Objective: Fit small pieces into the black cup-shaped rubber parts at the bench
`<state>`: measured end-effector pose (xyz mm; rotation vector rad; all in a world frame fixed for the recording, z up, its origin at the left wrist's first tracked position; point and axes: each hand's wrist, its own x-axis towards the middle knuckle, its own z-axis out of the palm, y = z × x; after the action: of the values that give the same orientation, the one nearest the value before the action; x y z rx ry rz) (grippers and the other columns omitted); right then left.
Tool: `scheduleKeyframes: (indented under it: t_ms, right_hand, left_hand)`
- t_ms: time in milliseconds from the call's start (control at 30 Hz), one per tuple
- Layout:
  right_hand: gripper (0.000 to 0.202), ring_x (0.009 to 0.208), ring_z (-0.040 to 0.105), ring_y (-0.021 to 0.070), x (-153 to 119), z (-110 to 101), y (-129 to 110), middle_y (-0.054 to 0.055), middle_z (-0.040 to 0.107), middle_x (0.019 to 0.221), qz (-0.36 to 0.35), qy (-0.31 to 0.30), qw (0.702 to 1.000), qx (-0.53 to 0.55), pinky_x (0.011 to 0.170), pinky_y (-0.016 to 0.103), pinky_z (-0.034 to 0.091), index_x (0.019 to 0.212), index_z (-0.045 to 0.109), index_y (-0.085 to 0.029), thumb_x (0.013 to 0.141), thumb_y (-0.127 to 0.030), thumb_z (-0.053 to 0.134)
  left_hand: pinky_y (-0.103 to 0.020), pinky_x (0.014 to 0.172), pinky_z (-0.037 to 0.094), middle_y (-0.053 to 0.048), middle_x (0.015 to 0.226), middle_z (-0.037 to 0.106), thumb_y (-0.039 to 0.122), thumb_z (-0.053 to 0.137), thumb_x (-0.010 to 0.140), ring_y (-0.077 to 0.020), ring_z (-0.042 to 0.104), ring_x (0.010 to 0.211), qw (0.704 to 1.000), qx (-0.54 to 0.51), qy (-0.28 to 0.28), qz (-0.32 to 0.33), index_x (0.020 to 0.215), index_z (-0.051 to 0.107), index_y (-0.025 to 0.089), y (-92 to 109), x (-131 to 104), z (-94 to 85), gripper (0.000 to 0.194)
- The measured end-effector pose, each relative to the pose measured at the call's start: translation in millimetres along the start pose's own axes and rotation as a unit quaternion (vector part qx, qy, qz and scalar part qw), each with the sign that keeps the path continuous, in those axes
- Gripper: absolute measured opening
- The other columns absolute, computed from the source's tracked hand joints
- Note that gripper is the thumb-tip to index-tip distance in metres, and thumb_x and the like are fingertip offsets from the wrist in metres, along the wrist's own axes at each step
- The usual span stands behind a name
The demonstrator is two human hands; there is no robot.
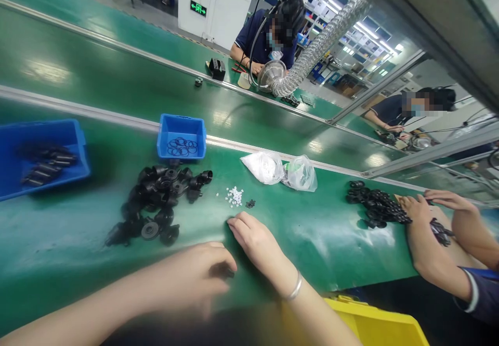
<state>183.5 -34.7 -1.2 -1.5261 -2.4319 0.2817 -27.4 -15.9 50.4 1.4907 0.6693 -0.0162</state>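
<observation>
My left hand [191,276], smeared by motion, is curled above the near side of the green bench [327,247]. A small dark part [230,272] shows between its thumb and fingers; its kind cannot be made out. My right hand [255,239], with a silver bangle at the wrist, rests low on the bench, fingers bent and pressed together. What its fingertips pinch, if anything, is hidden. Just beyond them lie small white pieces [234,196] and a little cluster of tiny black pieces [250,204]. Left of these is a heap of black round plastic parts [150,200].
A blue bin [181,151] holds black rings; a larger blue bin [83,148] holds dark cylinders. Two plastic bags [265,168] lie near the rail. A yellow bin [374,322] stands below the edge. At right, a co-worker's hands [419,208] handle black parts [374,205].
</observation>
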Motion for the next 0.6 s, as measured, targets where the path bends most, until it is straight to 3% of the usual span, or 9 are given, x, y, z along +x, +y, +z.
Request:
scheduleKeyframes:
  t_ms: [100,200,367,433,600]
  right_hand:
    - [0.025,0.086,0.057,0.0174,-16,-4,5,0.008,0.057,0.099,0.023,0.009,0.998,0.065,0.078,0.030,0.051,0.118,0.055,-0.019,0.097,-0.020,0.043]
    - [0.029,0.078,0.056,0.0154,-20,-3,7,0.005,0.056,0.095,0.074,0.029,0.987,0.142,0.074,0.029,0.050,0.123,0.052,-0.021,0.094,-0.022,0.050]
    - [0.008,0.070,0.055,0.0140,-12,2,6,0.000,0.056,0.078,0.165,0.064,0.967,0.181,0.065,0.025,0.045,0.092,0.061,-0.021,0.093,-0.024,0.054]
    - [0.014,0.066,0.053,0.0134,-7,3,3,-0.001,0.057,0.074,0.191,0.062,0.965,0.167,0.061,0.024,0.042,0.081,0.060,-0.021,0.092,-0.026,0.055]
    - [0.012,0.064,0.053,0.0131,-2,4,0,-0.001,0.058,0.072,0.201,0.055,0.966,0.151,0.059,0.024,0.040,0.077,0.060,-0.021,0.089,-0.024,0.059]
  left_hand:
    - [-0.027,0.065,0.051,-0.004,0.089,0.068,0.027,0.050,0.085,-0.0195,0.071,0.074,0.996,-0.084,-0.026,0.009,0.107,0.058,0.022,-8,7,5.2,0.024]
    - [-0.032,0.073,0.052,-0.005,0.080,0.070,0.033,0.049,0.088,-0.0224,0.071,0.081,0.991,-0.126,-0.036,0.021,0.104,0.061,0.021,-12,13,7.3,0.023]
    - [-0.035,0.070,0.054,-0.006,0.086,0.068,0.034,0.060,0.083,-0.0241,0.072,0.078,0.977,-0.211,-0.030,0.006,0.110,0.056,0.018,-16,20,9.6,0.031]
    - [-0.035,0.068,0.055,-0.008,0.096,0.066,0.031,0.067,0.077,-0.0260,0.072,0.080,0.965,-0.259,-0.024,-0.012,0.106,0.053,0.017,-17,23,11.1,0.035]
    - [-0.039,0.078,0.054,-0.007,0.094,0.063,0.028,0.067,0.076,-0.0277,0.071,0.089,0.953,-0.299,-0.001,-0.044,0.110,0.054,0.015,-15,26,11.4,0.039]
